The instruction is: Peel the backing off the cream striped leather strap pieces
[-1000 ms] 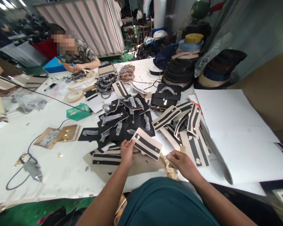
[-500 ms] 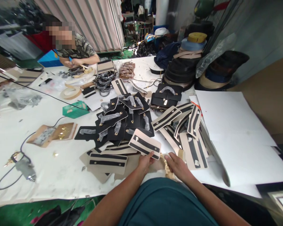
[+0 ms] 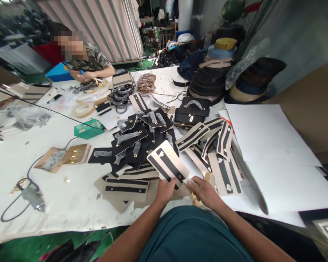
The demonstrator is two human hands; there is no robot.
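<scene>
My left hand [image 3: 166,190] is closed on the near edge of a beige flap piece with black stripes [image 3: 167,164], tilted up off the table. Right beside it, my right hand [image 3: 203,191] pinches the same piece's near corner, over a crumpled strip of tan paper [image 3: 193,198]. More beige striped pieces lie flat to the left [image 3: 125,185] and fanned out to the right [image 3: 224,171]. A heap of black flaps with gold studs [image 3: 138,140] sits just beyond.
A co-worker sits at the far left of the white table [image 3: 71,203], hands on parts. A green box [image 3: 88,128], an open cardboard box of gold fittings [image 3: 62,157], a corded tool [image 3: 34,198], black finished bags [image 3: 192,111], tape rolls [image 3: 221,62] and white sheets [image 3: 270,145] are around.
My left hand slid from the striped piece's far left edge to its near edge and tilted it up. My right hand closed in beside it.
</scene>
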